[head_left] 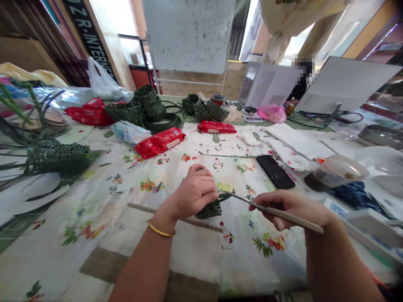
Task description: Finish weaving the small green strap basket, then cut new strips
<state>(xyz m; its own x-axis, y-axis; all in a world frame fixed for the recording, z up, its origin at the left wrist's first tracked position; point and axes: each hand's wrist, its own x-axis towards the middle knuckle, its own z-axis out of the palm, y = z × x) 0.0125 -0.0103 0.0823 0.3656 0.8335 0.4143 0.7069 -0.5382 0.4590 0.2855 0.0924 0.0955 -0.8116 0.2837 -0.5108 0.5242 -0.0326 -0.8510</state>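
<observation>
In the middle of the table, my left hand is closed around a small dark green woven piece, most of it hidden under the fingers. A short green strip sticks out from that piece towards the right. My right hand grips a slim tool with a flat pale handle and a thin metal end; its exact kind is unclear. The metal tip points left and lies close to the green strip; whether they touch I cannot tell. Beneath my left forearm lies a white and brown cloth.
A black phone and a plastic tub of dark liquid lie to the right. Red packets, a coil of green strip and woven green pieces stand farther back. A larger woven piece is at left.
</observation>
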